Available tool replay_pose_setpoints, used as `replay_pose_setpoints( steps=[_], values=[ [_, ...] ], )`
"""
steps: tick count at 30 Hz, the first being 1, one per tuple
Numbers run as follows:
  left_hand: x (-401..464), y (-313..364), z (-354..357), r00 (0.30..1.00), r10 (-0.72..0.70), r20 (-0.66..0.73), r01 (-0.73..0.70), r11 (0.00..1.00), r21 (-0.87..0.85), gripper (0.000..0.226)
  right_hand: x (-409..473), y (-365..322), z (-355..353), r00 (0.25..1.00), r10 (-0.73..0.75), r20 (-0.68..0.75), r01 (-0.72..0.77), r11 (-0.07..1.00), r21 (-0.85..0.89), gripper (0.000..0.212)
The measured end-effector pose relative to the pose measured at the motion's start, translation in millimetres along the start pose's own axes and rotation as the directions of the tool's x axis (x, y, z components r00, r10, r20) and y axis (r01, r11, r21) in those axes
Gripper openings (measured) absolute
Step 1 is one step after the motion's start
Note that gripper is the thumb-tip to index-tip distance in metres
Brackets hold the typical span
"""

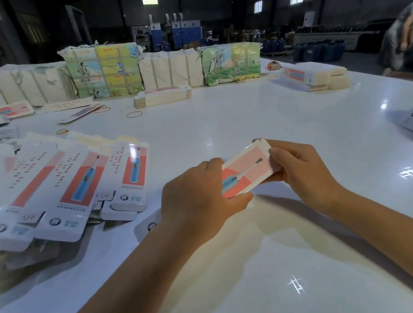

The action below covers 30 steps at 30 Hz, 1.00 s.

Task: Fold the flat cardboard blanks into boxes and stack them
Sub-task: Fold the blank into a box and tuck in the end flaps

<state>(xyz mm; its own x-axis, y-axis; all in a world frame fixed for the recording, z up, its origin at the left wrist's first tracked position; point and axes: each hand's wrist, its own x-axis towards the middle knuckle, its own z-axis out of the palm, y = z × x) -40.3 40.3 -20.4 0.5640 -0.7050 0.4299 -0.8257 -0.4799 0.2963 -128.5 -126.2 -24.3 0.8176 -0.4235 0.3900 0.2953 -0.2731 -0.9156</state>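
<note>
Left hand (201,199) and right hand (300,169) both gripping one cardboard blank (246,170) above tabletop (247,113) centre, fanned blanks (53,188) near left edge, four wrapped bundles (106,71) at far edge.

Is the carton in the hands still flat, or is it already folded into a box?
Partly formed. The carton shows thickness along its edge; both hands, left hand and right hand, grip it.

Both forearms reach forward, bare. Left hand (200,197) curled, palm down; right hand (299,167) curled, fingers (275,156) pinching.
</note>
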Motion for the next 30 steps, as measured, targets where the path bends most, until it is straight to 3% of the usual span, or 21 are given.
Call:
replay_pose_setpoints(
  steps=[4, 7, 9, 11, 15, 17, 20, 23, 26, 30],
  values=[
    [1.0, 0.1, 0.7, 1.000, 0.025, -0.018, -0.023, 0.997, 0.069, 0.064, -1.9, 4.2, -0.6, 1.000, -0.017, -0.023, 0.012, 0.982, -0.190, 0.028],
    [0.6, 3.4, 2.0, 0.998, 0.045, -0.038, -0.038, 0.988, 0.148, 0.064, -8.7, 2.8, 4.9, 0.988, -0.154, -0.015, 0.129, 0.871, -0.474, 0.028],
    [0.6, 4.9, 3.1, 0.997, 0.042, -0.066, -0.029, 0.983, 0.181, 0.062, -12.6, -0.3, 11.3, 0.981, -0.195, -0.003, 0.162, 0.820, -0.548, 0.024],
    [0.7, 4.6, 4.2, 0.995, 0.036, -0.092, -0.018, 0.982, 0.191, 0.060, -13.5, -2.1, 14.0, 0.984, -0.177, 0.017, 0.160, 0.839, -0.519, 0.019],
    [1.8, -0.7, 0.9, 0.996, -0.035, -0.084, 0.045, 0.993, 0.114, 0.057, -8.6, -1.9, 9.3, 0.997, 0.016, 0.076, 0.004, 0.965, -0.262, 0.051],
    [3.4, -3.8, -1.9, 0.993, -0.090, -0.081, 0.097, 0.992, 0.086, 0.053, -6.2, -0.5, 7.6, 0.999, 0.038, -0.008, -0.038, 0.988, -0.147, 0.054],
    [5.1, -5.4, -3.0, 0.990, -0.127, -0.059, 0.131, 0.990, 0.059, 0.049, -7.6, -0.9, 9.3, 0.989, -0.109, -0.102, 0.073, 0.949, -0.305, 0.027],
    [5.0, -3.0, -1.2, 0.988, -0.150, -0.016, 0.151, 0.988, 0.017, 0.050, -10.9, 0.5, 12.5, 0.955, -0.287, -0.080, 0.212, 0.844, -0.493, 0.031],
    [4.1, -0.3, -0.2, 0.985, -0.174, 0.012, 0.174, 0.984, -0.048, 0.047, -12.4, 1.4, 13.6, 0.940, -0.330, -0.080, 0.244, 0.821, -0.516, 0.027],
    [2.5, -6.7, -4.3, 0.993, -0.120, -0.019, 0.120, 0.993, 0.005, 0.047, -12.9, -1.6, 12.3, 0.956, -0.295, 0.007, 0.265, 0.848, -0.458, 0.025]
  ],
)
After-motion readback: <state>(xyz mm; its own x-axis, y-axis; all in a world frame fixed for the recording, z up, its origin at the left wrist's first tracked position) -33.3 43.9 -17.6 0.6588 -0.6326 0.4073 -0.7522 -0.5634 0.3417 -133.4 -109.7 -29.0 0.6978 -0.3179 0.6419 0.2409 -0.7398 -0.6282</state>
